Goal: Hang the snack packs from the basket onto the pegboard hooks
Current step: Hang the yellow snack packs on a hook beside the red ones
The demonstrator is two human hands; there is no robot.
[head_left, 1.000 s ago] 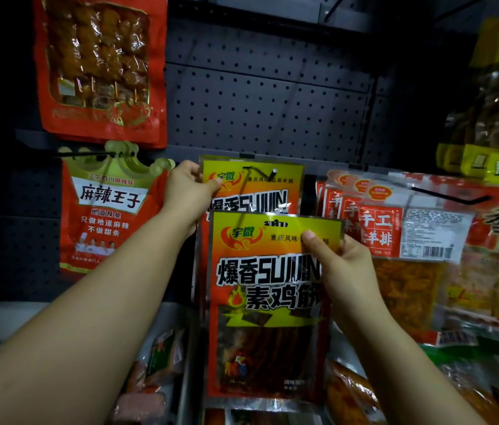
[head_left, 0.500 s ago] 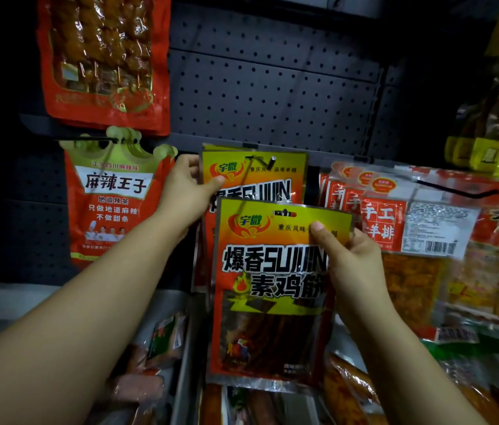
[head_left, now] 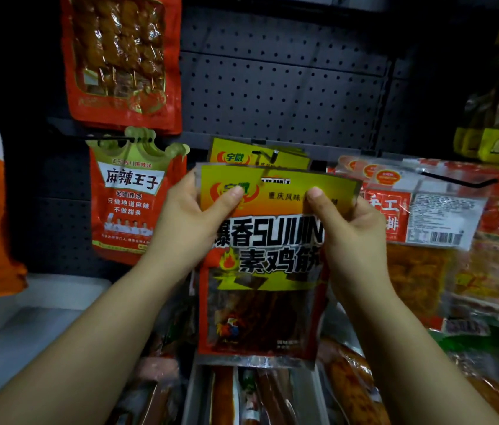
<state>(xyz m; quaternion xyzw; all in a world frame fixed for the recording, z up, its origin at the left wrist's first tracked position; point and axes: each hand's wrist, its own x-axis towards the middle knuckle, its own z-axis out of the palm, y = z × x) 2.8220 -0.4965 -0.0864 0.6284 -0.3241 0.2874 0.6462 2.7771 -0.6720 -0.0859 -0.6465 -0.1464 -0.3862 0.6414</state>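
Before the pegboard, yellow-and-red snack pack, glossy, upright, top corners pinched by left hand and right hand fingers.

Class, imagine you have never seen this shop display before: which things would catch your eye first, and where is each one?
First, the yellow and orange snack pack in the centre, held up by its top edge: the left hand and the right hand pinch it either side. Just behind it, matching packs hang on a pegboard hook. Upper left hangs a red skewer pack, and below it a crown-topped red pack.
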